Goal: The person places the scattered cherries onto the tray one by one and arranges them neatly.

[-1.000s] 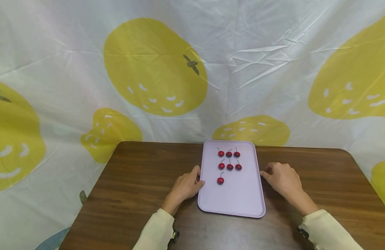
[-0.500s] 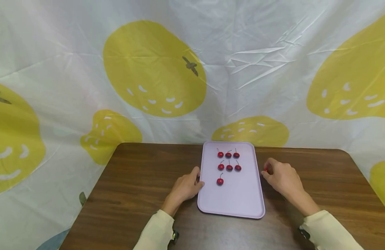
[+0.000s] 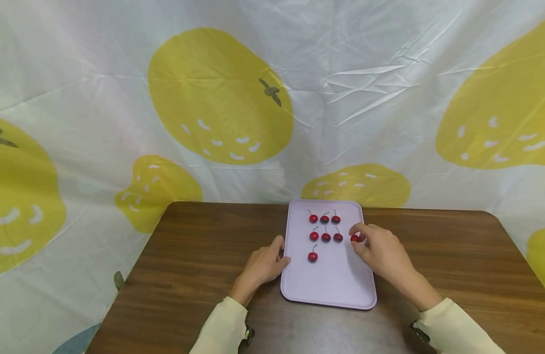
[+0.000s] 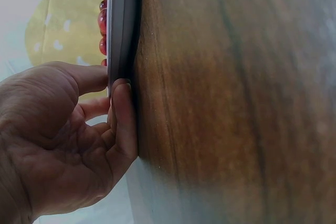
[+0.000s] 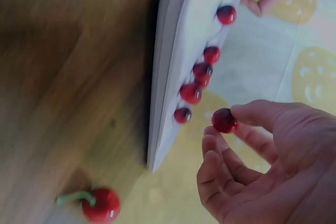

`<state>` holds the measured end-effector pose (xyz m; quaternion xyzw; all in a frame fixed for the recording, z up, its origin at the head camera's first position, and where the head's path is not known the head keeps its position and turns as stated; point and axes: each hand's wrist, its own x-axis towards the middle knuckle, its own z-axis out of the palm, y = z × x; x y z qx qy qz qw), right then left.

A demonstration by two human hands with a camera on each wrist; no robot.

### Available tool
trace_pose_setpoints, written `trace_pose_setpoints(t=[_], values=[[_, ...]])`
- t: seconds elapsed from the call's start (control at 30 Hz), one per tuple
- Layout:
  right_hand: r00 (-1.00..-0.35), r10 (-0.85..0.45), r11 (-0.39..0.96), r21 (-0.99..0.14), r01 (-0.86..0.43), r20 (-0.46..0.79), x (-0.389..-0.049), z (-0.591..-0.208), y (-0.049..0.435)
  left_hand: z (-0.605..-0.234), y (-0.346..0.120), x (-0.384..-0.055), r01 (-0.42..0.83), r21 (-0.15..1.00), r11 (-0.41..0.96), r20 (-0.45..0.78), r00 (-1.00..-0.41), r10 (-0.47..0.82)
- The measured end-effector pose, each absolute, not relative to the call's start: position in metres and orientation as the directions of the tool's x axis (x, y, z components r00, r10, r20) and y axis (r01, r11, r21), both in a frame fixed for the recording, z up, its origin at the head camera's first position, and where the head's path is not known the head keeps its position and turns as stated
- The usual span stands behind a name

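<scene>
My right hand [image 3: 383,253] pinches a red cherry [image 5: 224,120] between thumb and fingertips, held above the right side of the pale lilac tray [image 3: 329,285]. With its thumb on the rim and fingers against the underside, my left hand [image 3: 264,263] grips the tray's left edge. On the tray, several dark-stemmed cherries stand in rows: three at the back, three in the middle row, including a cherry [image 3: 326,237] at its centre, and one single cherry [image 3: 313,256] at the left nearer the front.
The tray lies on a dark brown wooden table [image 3: 201,255], its far end near the table's back edge. Another cherry [image 5: 102,205] with a green stem sits on the wood right of the tray. Behind hangs a white cloth [image 3: 365,113] printed with yellow fruit.
My right hand has picked up a cherry beside the tray and moved left with it, over the tray's right edge. My left hand keeps its place on the tray.
</scene>
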<state>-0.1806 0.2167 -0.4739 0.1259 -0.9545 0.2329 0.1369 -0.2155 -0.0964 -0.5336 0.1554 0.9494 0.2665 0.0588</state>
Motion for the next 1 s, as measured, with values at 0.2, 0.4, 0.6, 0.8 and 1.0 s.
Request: trace_pose_setpoints(t=[0.2, 0.4, 0.6, 0.8, 1.0], values=[[-0.911, -0.272, 0.853, -0.359, -0.378, 0.310, -0.176, -0.484, 0.191, -0.552, -0.100, -0.222, 0.306, 0.515, 0.800, 0.016, -0.937, 0.348], [-0.907, -0.321, 0.848, -0.344, -0.403, 0.271, -0.173, -0.490, 0.174, -0.545, -0.100, -0.219, 0.308, 0.516, 0.799, 0.018, -0.937, 0.349], [-0.915, -0.328, 0.857, -0.334, -0.393, 0.234, -0.173, -0.491, 0.166, -0.515, -0.096, -0.206, 0.292, 0.520, 0.803, -0.012, -0.937, 0.348], [-0.912, -0.349, 0.862, -0.309, -0.402, 0.215, -0.174, -0.494, 0.162, -0.505, -0.093, -0.201, 0.246, 0.515, 0.821, -0.064, -0.944, 0.323], [-0.904, -0.357, 0.864, -0.285, -0.416, 0.236, -0.175, -0.496, 0.159, -0.507, -0.093, -0.203, 0.235, 0.519, 0.822, -0.075, -0.945, 0.318]])
